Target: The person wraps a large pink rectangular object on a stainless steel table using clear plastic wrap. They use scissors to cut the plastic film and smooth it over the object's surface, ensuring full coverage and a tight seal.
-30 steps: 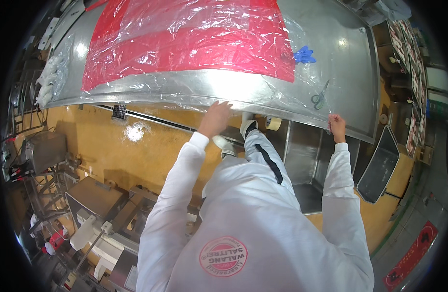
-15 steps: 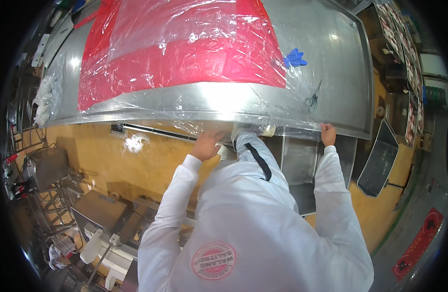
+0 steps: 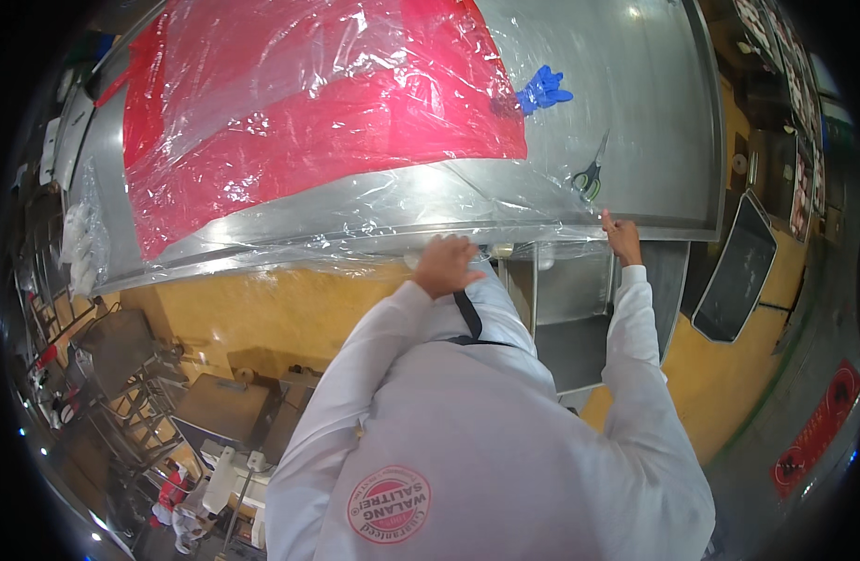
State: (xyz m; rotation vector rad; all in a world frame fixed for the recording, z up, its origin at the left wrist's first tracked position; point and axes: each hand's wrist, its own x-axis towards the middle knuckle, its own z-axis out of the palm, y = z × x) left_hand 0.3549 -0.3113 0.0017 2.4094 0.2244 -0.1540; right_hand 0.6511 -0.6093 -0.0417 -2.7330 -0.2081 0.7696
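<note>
Bench: a steel bench [image 3: 654,112] fills the upper part of the view, its near edge curving across the middle.
Film: a clear plastic film [image 3: 374,201] lies spread over most of the bench and reaches its near edge, wrinkled and shiny.
Red sheet: a red sheet [image 3: 327,122] lies under the film on the left and centre of the bench.
Left hand: the left hand [image 3: 446,265] is at the near edge of the bench, at the film's hem, fingers curled on it; whether it pinches the film cannot be told.
Right hand: the right hand [image 3: 623,236] is at the bench edge further right, fingers closed on the film's corner.
Hands together: the two hands are well apart, both along the same edge of film.
Scissors: scissors [image 3: 591,173] with green handles lie on the bench just beyond the right hand, under or at the film's margin.
Glove: a blue glove [image 3: 542,91] lies crumpled on the bench beside the red sheet's right edge.
Sleeves: white sleeves run up from the lower edge to both hands.
Floor: yellow floor [image 3: 290,309] shows below the bench.
</note>
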